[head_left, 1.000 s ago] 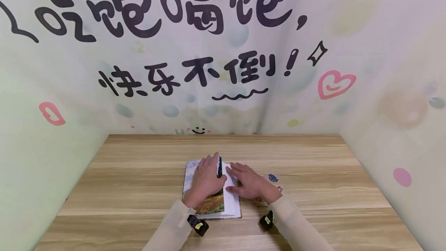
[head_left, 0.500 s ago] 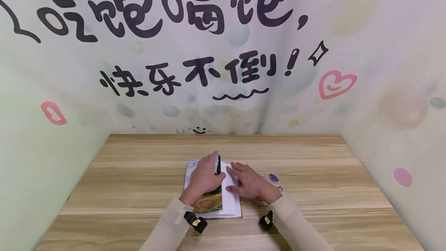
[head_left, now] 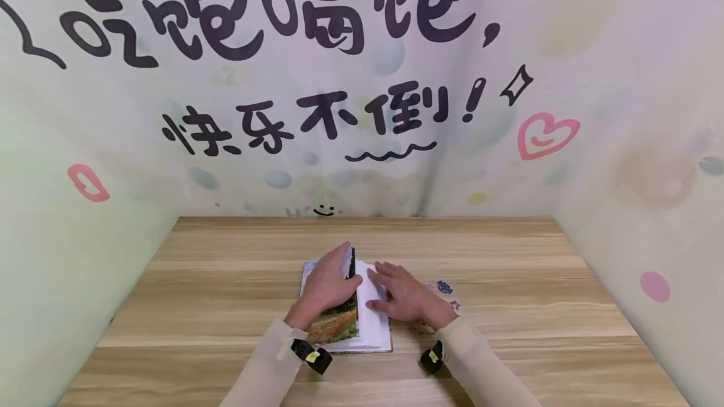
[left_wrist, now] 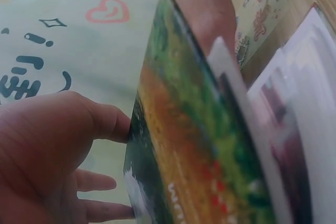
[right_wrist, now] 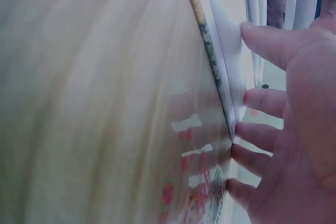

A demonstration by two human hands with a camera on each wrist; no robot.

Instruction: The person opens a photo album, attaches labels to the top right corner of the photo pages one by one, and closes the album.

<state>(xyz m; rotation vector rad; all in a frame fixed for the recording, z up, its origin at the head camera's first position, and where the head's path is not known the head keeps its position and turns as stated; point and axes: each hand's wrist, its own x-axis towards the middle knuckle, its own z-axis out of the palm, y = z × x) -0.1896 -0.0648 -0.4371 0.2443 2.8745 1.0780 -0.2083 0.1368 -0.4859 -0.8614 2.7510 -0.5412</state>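
A hardcover book (head_left: 339,319) with a painted landscape on its front cover lies in the middle of the table, its cover lifted off white pages (head_left: 370,331). In the left wrist view that cover (left_wrist: 194,124) stands steeply tilted. My left hand (head_left: 328,281) holds it, fingers along the outer face and thumb round the free edge. My right hand (head_left: 403,294) rests on the book's right side. There, in the right wrist view, its spread, nearly straight fingers (right_wrist: 262,135) touch the white page block (right_wrist: 231,51).
Beside the book, partly under my right forearm, lies a clear sheet with small coloured stickers (head_left: 444,287). The wood-grain table (head_left: 226,281) meets a printed fabric wall (head_left: 362,187) at the back. Fabric walls also rise at both sides.
My left hand has drawn a little left and toward me, lifting the cover's free edge and baring more white page. The right hand has stayed in place.
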